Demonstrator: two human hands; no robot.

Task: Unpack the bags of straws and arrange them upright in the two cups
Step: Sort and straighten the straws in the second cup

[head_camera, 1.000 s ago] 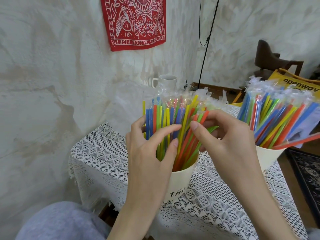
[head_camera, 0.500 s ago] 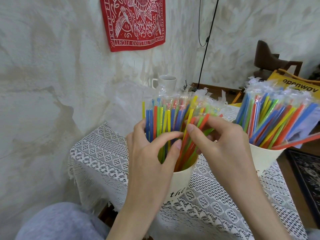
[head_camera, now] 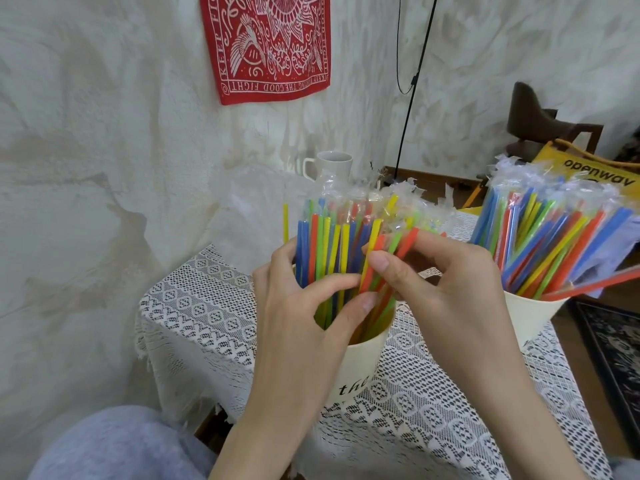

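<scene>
The near cup (head_camera: 358,372) stands on the lace tablecloth (head_camera: 433,424) at the front of the small table and holds a dense bundle of coloured straws (head_camera: 332,251), most of them upright, with clear wrapper ends showing at the top. The left hand (head_camera: 298,317) curls round the left portion of this bundle, fingers behind and thumb in front, which appears to brace the standing straws so they do not splay. The right hand (head_camera: 446,292) pinches a few slanted orange, yellow and green straws (head_camera: 388,268) between thumb and forefinger at the right of the bundle; the likely purpose is to bring these leaning ones vertical or seat them deeper in the cup. The far cup (head_camera: 530,317) stands to the right, well apart from both hands, and is also packed with straws (head_camera: 554,244) that fan outward; one orange straw (head_camera: 595,285) lies nearly flat across its rim and will probably need correcting. Behind the near cup stand a white mug (head_camera: 329,166) and crumpled clear plastic (head_camera: 242,216). A red cloth (head_camera: 270,46) hangs on the wall, and a yellow bag (head_camera: 595,171) lies beyond the far cup. The tight packing of the bundle is the main obstruction to straightening single straws.
</scene>
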